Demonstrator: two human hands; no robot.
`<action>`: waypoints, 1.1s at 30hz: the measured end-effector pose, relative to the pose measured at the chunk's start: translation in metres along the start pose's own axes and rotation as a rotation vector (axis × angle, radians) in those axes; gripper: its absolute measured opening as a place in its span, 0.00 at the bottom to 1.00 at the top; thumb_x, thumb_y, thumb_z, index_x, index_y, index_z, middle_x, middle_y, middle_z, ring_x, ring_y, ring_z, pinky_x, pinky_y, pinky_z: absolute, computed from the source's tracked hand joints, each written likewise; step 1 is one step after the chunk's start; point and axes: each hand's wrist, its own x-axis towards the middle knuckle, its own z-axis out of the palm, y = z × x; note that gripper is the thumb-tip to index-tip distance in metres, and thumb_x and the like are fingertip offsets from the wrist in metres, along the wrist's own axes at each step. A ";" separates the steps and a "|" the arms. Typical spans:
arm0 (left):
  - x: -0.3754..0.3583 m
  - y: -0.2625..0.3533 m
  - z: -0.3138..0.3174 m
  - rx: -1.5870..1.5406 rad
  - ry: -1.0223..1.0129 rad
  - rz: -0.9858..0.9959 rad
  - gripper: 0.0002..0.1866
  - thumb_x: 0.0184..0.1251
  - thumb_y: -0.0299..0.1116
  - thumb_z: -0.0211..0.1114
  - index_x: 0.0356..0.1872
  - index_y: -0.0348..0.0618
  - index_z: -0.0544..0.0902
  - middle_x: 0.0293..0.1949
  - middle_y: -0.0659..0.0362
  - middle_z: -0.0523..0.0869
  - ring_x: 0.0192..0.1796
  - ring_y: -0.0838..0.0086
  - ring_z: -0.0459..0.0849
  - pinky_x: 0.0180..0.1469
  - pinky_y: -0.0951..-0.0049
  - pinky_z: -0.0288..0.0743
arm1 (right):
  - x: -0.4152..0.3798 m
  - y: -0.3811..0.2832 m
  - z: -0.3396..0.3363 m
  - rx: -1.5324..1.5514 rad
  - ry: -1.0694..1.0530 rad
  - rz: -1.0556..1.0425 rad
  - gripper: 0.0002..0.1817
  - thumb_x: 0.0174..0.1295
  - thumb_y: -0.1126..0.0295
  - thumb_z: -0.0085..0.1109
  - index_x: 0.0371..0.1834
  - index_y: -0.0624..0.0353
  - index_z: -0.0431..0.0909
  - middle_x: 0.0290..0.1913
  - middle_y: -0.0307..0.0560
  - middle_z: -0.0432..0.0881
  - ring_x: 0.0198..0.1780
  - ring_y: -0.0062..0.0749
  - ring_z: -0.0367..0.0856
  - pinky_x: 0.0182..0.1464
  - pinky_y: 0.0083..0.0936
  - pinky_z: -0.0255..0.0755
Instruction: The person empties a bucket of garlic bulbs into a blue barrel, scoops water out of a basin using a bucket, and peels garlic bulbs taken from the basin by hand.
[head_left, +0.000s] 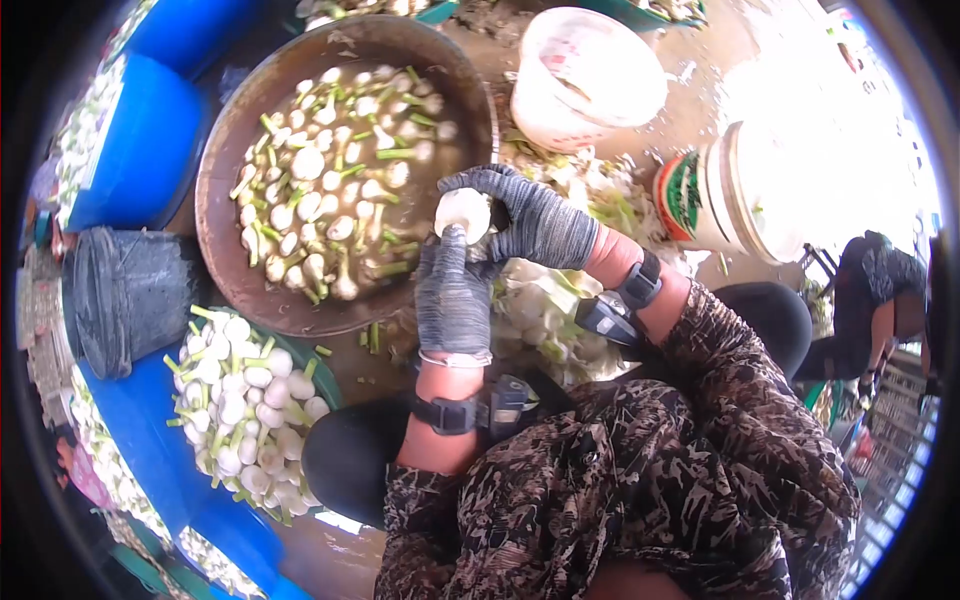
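Note:
A round white bulb (463, 214) is held up between my two grey-gloved hands, just over the right rim of a wide brown basin (222, 225). My left hand (453, 300) comes from below, its thumb pressed on the bulb's lower side. Around the bulb's top and right side curl the fingers of my right hand (540, 220). Many white bulbs with short green stems (310, 163) float in the basin's murky water. The undersides of both palms are hidden.
A heap of bulbs (245, 410) lies at lower left beside a dark bucket (135, 300) and blue tubs (150, 140). Peelings (550, 310) lie beyond my lap. A white tub (588, 80) and a tipped white bucket (735, 195) stand right; another person (880, 290) sits far right.

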 end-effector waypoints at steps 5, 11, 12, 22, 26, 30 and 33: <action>-0.007 -0.031 0.016 0.009 -0.160 0.128 0.19 0.70 0.30 0.59 0.59 0.40 0.72 0.54 0.52 0.78 0.54 0.66 0.79 0.56 0.65 0.77 | -0.057 -0.015 -0.023 -0.042 0.260 -0.006 0.36 0.53 0.61 0.74 0.64 0.58 0.69 0.50 0.46 0.77 0.47 0.27 0.76 0.50 0.27 0.74; -0.020 -0.050 0.043 0.091 -0.191 0.244 0.17 0.66 0.23 0.61 0.56 0.41 0.73 0.51 0.53 0.79 0.51 0.62 0.80 0.55 0.58 0.80 | -0.099 -0.014 -0.031 0.122 0.536 0.233 0.08 0.63 0.71 0.63 0.42 0.63 0.80 0.30 0.36 0.80 0.33 0.15 0.73 0.37 0.19 0.73; -0.026 -0.052 0.045 0.149 -0.116 0.220 0.18 0.67 0.24 0.60 0.57 0.41 0.73 0.51 0.53 0.79 0.51 0.64 0.80 0.55 0.64 0.79 | -0.103 -0.011 -0.030 0.065 0.566 0.213 0.07 0.62 0.72 0.63 0.38 0.63 0.80 0.28 0.41 0.82 0.30 0.18 0.74 0.36 0.22 0.74; -0.023 -0.065 0.052 0.678 -0.153 0.421 0.19 0.62 0.17 0.60 0.53 0.39 0.70 0.50 0.56 0.79 0.50 0.70 0.79 0.54 0.70 0.77 | -0.105 -0.012 -0.027 -0.299 0.625 0.275 0.11 0.55 0.59 0.62 0.31 0.55 0.79 0.29 0.54 0.82 0.33 0.53 0.82 0.37 0.43 0.75; -0.018 -0.065 0.045 0.599 -0.236 0.411 0.18 0.63 0.19 0.60 0.53 0.40 0.70 0.51 0.54 0.78 0.51 0.67 0.80 0.54 0.66 0.79 | -0.102 -0.004 -0.024 -0.208 0.620 0.255 0.13 0.55 0.60 0.61 0.32 0.60 0.78 0.28 0.58 0.81 0.33 0.55 0.81 0.38 0.41 0.75; -0.032 -0.059 0.049 0.282 -0.383 0.300 0.19 0.65 0.23 0.60 0.56 0.40 0.69 0.54 0.51 0.76 0.54 0.61 0.79 0.54 0.61 0.80 | -0.095 0.023 -0.026 0.290 0.590 0.377 0.16 0.58 0.60 0.58 0.33 0.66 0.77 0.26 0.59 0.80 0.30 0.48 0.80 0.38 0.39 0.74; -0.041 -0.050 0.052 0.055 -0.339 0.188 0.17 0.65 0.24 0.58 0.54 0.39 0.70 0.54 0.50 0.74 0.56 0.58 0.77 0.57 0.51 0.80 | -0.095 0.059 -0.047 0.029 0.815 0.491 0.15 0.60 0.61 0.55 0.34 0.65 0.77 0.29 0.59 0.81 0.32 0.50 0.80 0.40 0.40 0.73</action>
